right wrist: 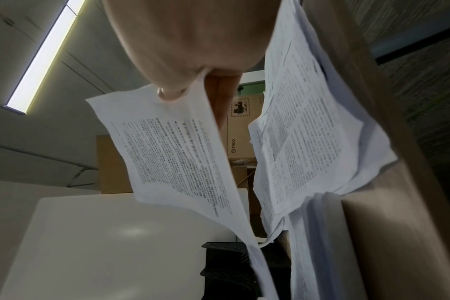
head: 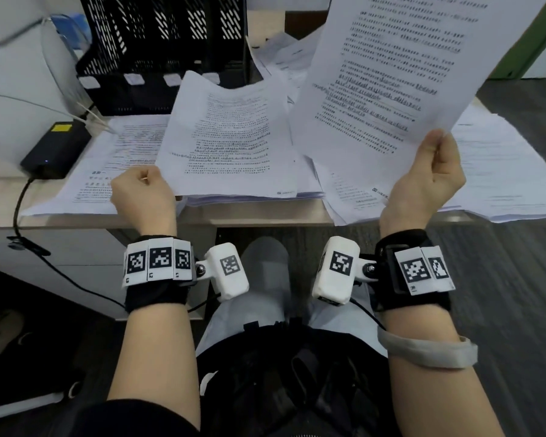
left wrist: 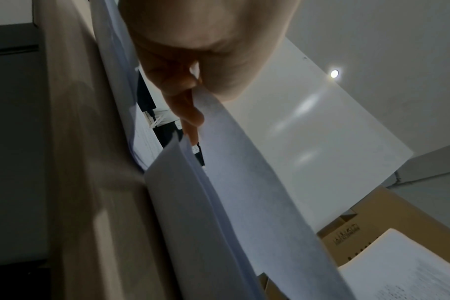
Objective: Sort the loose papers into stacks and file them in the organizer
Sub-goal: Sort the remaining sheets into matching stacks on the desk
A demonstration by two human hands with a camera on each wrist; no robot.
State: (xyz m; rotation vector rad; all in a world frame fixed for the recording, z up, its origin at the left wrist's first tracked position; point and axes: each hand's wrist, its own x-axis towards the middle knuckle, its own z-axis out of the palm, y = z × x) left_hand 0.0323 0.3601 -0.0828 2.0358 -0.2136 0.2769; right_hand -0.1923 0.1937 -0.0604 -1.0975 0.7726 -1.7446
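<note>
Here, readable print is scarce: a cardboard box point(right wrist: 240, 130) behind the worktop point(head: 265, 216) reads "PICO" and "UN 3481". The right hand point(head: 423, 181) pinches a printed sheet point(head: 388, 74) raised above the right pile. The left hand point(head: 142, 193) pinches the near-left corner of the middle stack point(head: 230, 140). The black organizer point(head: 161, 42) stands far left.

Loose papers point(head: 501, 171) are covering the desk point(head: 265, 217); a raised sheet point(head: 391, 74) at one o'clock is screening the organizer point(head: 161, 42) at eleven.
</note>
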